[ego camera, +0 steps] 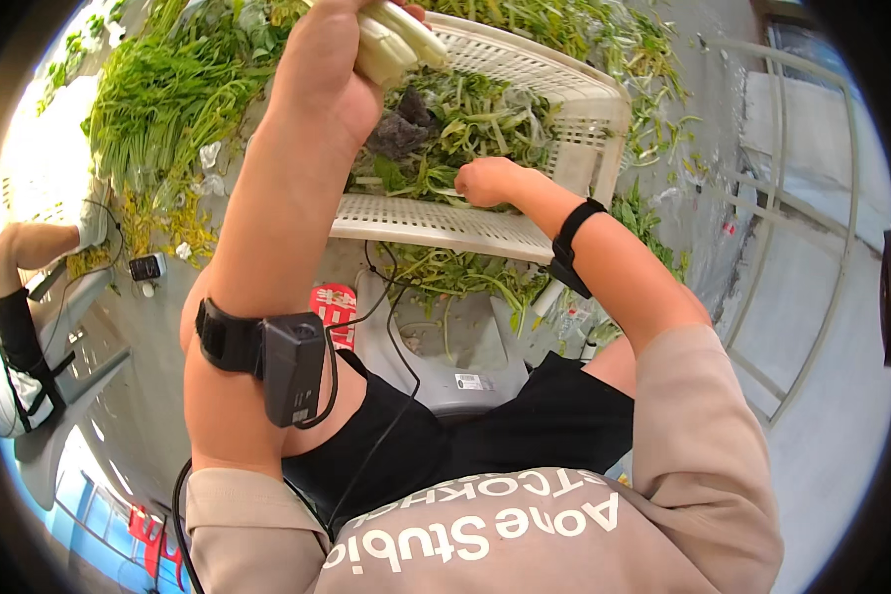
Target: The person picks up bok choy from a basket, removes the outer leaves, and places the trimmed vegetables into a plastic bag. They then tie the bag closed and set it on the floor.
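Note:
At the top of the view my left hand (pixel 334 67) is closed around a bunch of thick pale green-white stalks, likely celery (pixel 397 41). Their cut ends point over a white plastic basket (pixel 445 223), and the other end runs out of view. My right hand (pixel 484 182) is above the basket's near side, fingers curled. A thin pale sliver (pixel 449 192) juts from it, too small to tell whether blade or stalk. Inside the basket lie leaf and stalk trimmings (pixel 482 119) and a dark crumpled piece (pixel 402 126).
Leafy green bundles (pixel 171 96) cover the floor left of the basket. More trimmings (pixel 453 278) lie before a grey plastic stool (pixel 445 382). A metal frame (pixel 768 245) stands right. Another person's arm (pixel 33 252) shows at far left. Black cables (pixel 393 327) hang near my knees.

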Available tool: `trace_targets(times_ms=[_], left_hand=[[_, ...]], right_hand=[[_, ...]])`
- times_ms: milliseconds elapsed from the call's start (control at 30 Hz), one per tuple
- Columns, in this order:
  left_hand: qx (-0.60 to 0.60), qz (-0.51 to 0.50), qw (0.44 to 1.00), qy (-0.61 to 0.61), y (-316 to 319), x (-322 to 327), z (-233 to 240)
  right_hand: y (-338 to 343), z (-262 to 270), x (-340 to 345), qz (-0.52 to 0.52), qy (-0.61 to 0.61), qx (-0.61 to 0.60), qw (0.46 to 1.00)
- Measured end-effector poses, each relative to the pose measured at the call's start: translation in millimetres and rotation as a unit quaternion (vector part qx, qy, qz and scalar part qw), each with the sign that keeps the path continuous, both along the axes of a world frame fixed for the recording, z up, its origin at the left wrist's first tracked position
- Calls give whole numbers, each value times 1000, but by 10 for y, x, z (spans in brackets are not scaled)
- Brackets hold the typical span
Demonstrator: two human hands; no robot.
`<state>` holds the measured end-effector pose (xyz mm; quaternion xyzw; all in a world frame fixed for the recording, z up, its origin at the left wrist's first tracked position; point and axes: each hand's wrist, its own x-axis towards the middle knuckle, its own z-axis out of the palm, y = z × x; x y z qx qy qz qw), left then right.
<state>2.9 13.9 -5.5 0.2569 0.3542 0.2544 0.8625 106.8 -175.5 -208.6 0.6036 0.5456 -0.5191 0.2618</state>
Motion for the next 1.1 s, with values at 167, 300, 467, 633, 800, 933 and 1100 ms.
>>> trace_targets(times_ms=[167, 300, 467, 633, 800, 933, 1100], left_hand=[[-21, 100, 993, 60, 146, -136, 40], [5, 87, 993, 75, 228, -188, 87], [69, 39, 995, 56, 85, -61, 87], [6, -14, 997, 74, -70, 118, -52], [39, -13, 996, 73, -42, -41, 31], [0, 2, 998, 69, 9, 131, -122], [-30, -13, 993, 115, -199, 219, 21]], right_hand=[[215, -557, -131, -18, 83, -112, 990], [93, -891, -288, 119, 17, -219, 968], [-253, -1158, 10, -72, 40, 4, 997], [-610, -1116, 652, -305, 40, 121, 944], [-443, -451, 706, -503, 109, 63, 855], [-527, 59, 849, -556, 114, 29, 823], [-558, 784, 811, -616, 227, 123, 744]])
